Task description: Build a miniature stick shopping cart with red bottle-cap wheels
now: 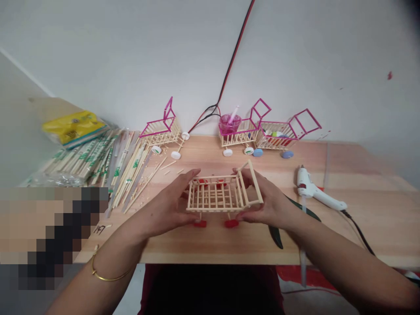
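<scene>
At the lower left of the frame, a gold bangle (108,274) is worn on the left wrist. In the centre, a small stick cart (216,197) of bare wooden slats is held between both hands just above the near part of the wooden table (229,247). The left hand (170,205) is half curled around the cart's left end, and the right hand (271,204) is cupped around the right end, under the tilted handle frame. Two red wheels (199,223) are seen beneath the cart, close to the table top; whether they touch it cannot be told. A dark green object (277,236), not identifiable, lies under the right wrist. To the right of centre, a white glue gun (315,189) lies on the table. At the left, wrapped chopsticks (108,162) are heaped, with a yellow packet (74,127) behind them. Along the far table edge, three pink-framed carts (162,129) (241,133) (285,133) stand. A red and black cable (229,70) runs up the wall (114,52).
</scene>
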Available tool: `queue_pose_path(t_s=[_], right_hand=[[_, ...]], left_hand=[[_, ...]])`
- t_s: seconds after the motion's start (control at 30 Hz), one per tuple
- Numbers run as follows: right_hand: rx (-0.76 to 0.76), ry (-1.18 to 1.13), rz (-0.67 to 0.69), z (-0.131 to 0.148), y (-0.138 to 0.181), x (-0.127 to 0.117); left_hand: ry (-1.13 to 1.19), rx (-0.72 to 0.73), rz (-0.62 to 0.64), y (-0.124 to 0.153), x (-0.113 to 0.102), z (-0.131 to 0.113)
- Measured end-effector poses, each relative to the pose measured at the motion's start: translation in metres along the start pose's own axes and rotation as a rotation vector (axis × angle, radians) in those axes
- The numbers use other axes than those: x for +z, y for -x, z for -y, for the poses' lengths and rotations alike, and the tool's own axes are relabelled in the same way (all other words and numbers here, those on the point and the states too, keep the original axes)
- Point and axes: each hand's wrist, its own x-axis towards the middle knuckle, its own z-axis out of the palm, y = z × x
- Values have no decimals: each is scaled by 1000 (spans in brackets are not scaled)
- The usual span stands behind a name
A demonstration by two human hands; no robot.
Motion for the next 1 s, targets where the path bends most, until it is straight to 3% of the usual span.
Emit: queue_pose_path(t_s=[0.53, 1.0], right_hand=[[8, 27, 31, 2, -7, -7], [61, 256, 183, 37, 6, -38]], left_hand=[[146, -38, 45, -7, -3, 8], [204, -15, 111, -6, -7, 2]])
